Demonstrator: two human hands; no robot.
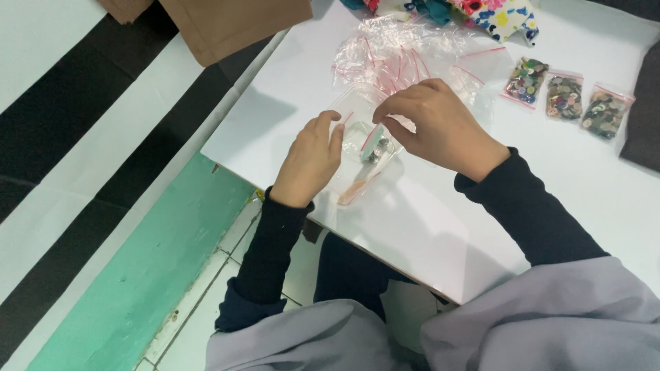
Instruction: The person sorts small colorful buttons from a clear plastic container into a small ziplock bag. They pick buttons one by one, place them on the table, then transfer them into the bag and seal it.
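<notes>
Left hand (313, 161) and right hand (433, 124) pinch a small clear zip bag (364, 141) beside the empty-bag pile (405, 58); keeping its mouth level should retain contents.

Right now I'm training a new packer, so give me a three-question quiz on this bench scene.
1. True or false: both hands hold one small clear zip bag.
2. How many filled button bags lie at the far right of the white table?
3. What lies beyond the hands: A) a pile of empty zip bags, B) scissors?

Key: 1 true; 2 three; 3 A. The left hand and right hand pinch its edges.
</notes>
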